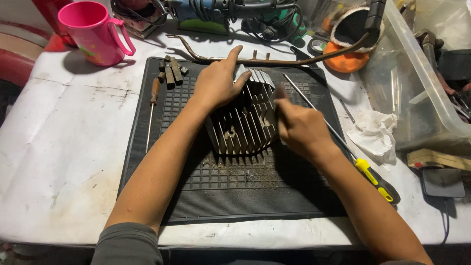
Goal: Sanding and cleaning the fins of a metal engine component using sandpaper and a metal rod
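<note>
Surface: we record a white table covering, stained and creased, spread over the whole bench.
Mat: a black ribbed rubber mat lies in the middle of it, with grit scattered in its grooves.
Main item: a grey finned metal casting stands on the mat, near its centre, fins running toward us.
Left hand: our left hand lies over the casting's far left top, fingers spread and pressing on it, thumb against the fins.
Right hand: our right hand is clenched at the casting's right edge; it seems to pinch something small there, but blur keeps us from telling what.
On the mat, left: a slim screwdriver with a brown handle and a cluster of small dark metal blocks.
On the mat, right: a long screwdriver with a yellow and black handle, its shaft passing behind the right hand.
Far edge: a pink plastic mug, a bent rusty rod, power tools with cables.
Right side: a crumpled white tissue, a clear plastic bin, an orange round object.
Room: dim beyond the bench; little else shows.
</note>
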